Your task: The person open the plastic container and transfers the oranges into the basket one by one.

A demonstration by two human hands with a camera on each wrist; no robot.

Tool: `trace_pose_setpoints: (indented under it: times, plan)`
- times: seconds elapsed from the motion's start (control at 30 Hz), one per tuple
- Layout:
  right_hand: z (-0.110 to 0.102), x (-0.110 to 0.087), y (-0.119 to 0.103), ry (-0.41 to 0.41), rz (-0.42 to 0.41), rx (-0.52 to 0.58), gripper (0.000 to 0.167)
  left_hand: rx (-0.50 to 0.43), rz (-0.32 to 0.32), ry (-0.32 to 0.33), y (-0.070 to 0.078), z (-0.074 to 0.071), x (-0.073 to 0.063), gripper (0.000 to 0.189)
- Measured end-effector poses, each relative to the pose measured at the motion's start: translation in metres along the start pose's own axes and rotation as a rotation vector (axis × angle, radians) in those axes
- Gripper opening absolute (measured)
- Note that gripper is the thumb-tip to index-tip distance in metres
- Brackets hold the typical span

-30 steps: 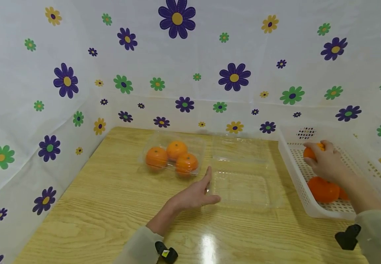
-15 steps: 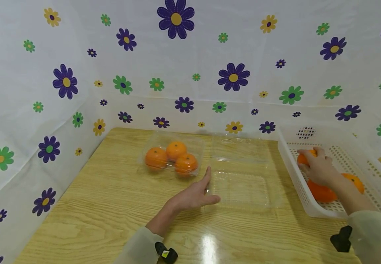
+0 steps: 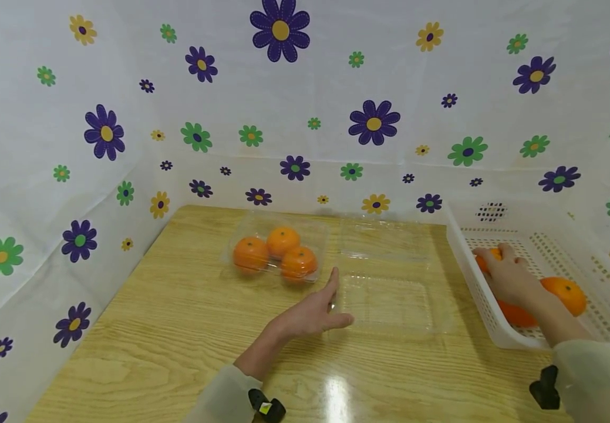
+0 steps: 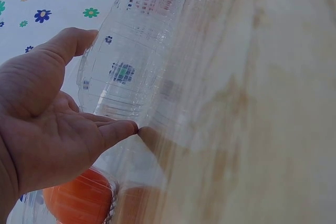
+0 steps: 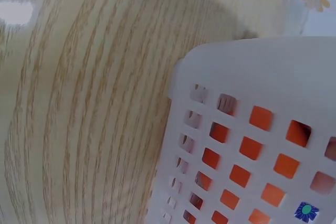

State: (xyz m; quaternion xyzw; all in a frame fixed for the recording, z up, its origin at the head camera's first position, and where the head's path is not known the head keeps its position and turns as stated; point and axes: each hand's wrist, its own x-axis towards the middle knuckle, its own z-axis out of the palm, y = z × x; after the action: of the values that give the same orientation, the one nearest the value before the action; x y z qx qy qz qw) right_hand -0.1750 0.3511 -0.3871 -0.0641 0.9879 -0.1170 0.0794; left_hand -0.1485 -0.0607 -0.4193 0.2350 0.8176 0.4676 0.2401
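My left hand point(image 3: 307, 314) touches the left edge of an open clear plastic clamshell box point(image 3: 389, 302), its fingers and thumb spread along the side. The left wrist view shows the thumb tip at the rim of this box point(image 4: 123, 72) and the fingers low against its wall. Inside the white basket at the right, my right hand point(image 3: 511, 279) curls its fingers over an orange point(image 3: 487, 259) near the basket's left wall. More oranges lie by that wrist, one point(image 3: 566, 295) to its right and one partly hidden below it. The right wrist view shows no hand, only oranges point(image 5: 252, 148) through the basket's holes.
A closed clear box point(image 3: 315, 226) with three oranges point(image 3: 252, 254) stands left of the open one. The white slatted basket point(image 3: 516, 341) has raised walls. A flower-patterned cloth point(image 3: 326, 88) hangs behind and left of the wooden table point(image 3: 178, 341).
My right hand has moved left and lower in the basket with the orange, uncovering another orange right of the wrist. The left hand stays at the box's edge.
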Motion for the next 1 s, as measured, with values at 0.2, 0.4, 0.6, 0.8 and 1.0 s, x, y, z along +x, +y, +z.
trace_pose_setpoints:
  times: [0.2,0.4,0.6,0.8,1.0]
  plan:
    - [-0.0016,-0.0023,-0.0031,-0.05,0.039,-0.041,0.047,0.003,-0.002,0.001,0.0011,0.0004,-0.0004,0.106]
    - [-0.001,-0.0036,-0.0027,-0.053,0.071,-0.063,0.05,-0.002,-0.003,-0.001,0.0018,0.0003,-0.0011,0.106]
    - [0.0005,-0.0032,0.0001,-0.025,0.083,-0.086,0.053,-0.007,-0.004,0.001,0.001,0.0009,-0.0007,0.106]
    - [0.0013,-0.0035,0.0009,-0.009,0.099,-0.073,0.054,-0.011,-0.007,0.0,0.0012,0.0016,-0.0009,0.106]
    - [-0.0011,-0.004,0.0002,0.001,0.099,-0.062,0.059,0.0,-0.002,0.004,0.002,0.0017,-0.001,0.107]
